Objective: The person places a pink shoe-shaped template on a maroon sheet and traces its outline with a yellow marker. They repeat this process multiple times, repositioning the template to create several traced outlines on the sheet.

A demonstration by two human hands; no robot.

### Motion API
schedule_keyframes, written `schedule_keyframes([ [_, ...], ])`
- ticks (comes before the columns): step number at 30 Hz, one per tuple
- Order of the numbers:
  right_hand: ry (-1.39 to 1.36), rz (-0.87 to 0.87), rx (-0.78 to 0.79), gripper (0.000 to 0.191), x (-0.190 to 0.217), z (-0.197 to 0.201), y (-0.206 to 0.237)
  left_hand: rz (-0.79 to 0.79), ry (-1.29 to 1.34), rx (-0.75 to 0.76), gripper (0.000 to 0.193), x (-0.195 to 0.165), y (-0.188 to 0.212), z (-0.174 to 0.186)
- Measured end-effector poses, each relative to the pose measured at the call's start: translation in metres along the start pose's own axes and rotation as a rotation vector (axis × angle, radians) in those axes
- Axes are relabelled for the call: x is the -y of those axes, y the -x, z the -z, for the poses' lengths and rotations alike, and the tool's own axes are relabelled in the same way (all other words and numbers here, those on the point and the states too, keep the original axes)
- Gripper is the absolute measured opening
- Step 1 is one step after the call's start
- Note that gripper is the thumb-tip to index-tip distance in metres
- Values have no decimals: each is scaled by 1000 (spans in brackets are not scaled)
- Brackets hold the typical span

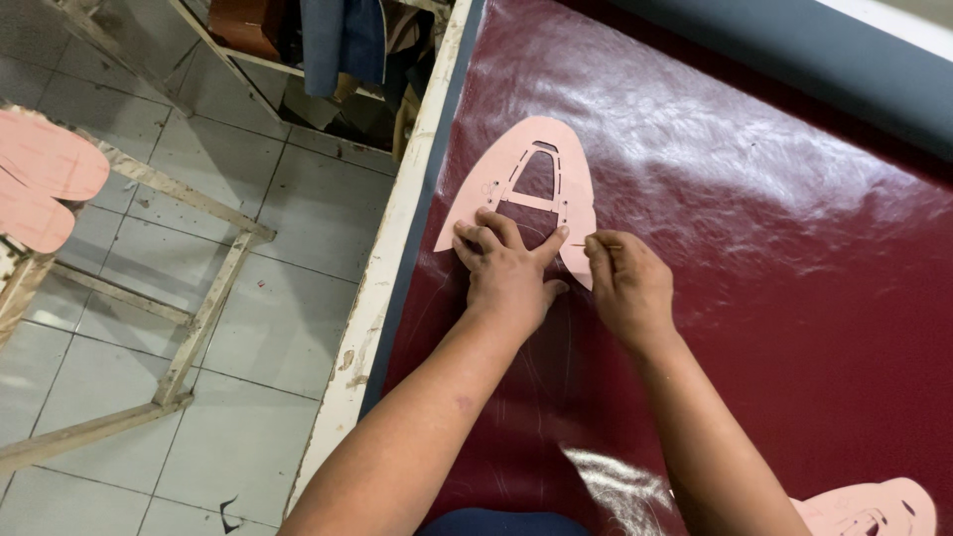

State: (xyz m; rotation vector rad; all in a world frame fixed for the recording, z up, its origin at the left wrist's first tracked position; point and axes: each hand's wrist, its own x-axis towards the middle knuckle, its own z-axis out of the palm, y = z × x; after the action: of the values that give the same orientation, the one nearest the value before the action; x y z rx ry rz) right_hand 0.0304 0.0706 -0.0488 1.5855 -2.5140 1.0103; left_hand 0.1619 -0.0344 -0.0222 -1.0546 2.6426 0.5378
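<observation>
A pink card pattern (501,169), shaped like a pointed arch with cut-out slots, lies flat on a glossy dark red leather sheet (754,258). My left hand (508,266) presses down on the pattern's near edge, fingers spread over it. My right hand (625,283) sits at the pattern's right lower edge and pinches a thin marking tool (596,244), its tip against the card's edge.
The leather covers a table with a worn white edge (382,288). Another pink pattern (874,508) lies at the near right corner. Left of the table are a tiled floor, a wooden frame (199,318) and more pink pieces (40,179). A grey roll (844,60) runs along the far side.
</observation>
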Motion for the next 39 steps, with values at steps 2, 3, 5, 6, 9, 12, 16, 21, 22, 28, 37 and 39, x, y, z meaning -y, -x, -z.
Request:
schedule_keyframes([
  [2,12,-34,-9,16,-1,4,-1,5,18,-12,70,0,1,-4],
  [3,4,-48,-5,17,-1,6,-1,10,29,-25,71,-1,1,-7],
  [5,-2,-58,9,18,-1,8,-4,4,43,-70,71,0,2,-12],
  [6,2,-57,20,18,0,9,-5,-9,46,-98,72,1,3,-15],
  [9,-15,-40,39,17,0,9,-9,-75,34,-140,72,7,7,-23],
  [12,-16,-84,78,17,2,10,-11,-119,21,-94,71,13,13,-27],
  [16,7,-28,73,18,3,11,-14,-144,4,-61,69,15,16,-24],
  [21,-1,-39,160,20,4,7,-18,-125,-30,6,67,13,14,-15],
  [22,-36,-27,167,21,4,6,-18,-122,-37,24,67,12,14,-14],
  [28,26,76,138,17,4,-1,-23,-122,-21,6,68,12,15,-12],
  [37,0,94,110,16,-1,-13,-56,-127,-44,61,68,12,13,-10],
  [39,-41,78,129,17,-1,-15,-56,-128,-43,48,67,12,14,-11],
])
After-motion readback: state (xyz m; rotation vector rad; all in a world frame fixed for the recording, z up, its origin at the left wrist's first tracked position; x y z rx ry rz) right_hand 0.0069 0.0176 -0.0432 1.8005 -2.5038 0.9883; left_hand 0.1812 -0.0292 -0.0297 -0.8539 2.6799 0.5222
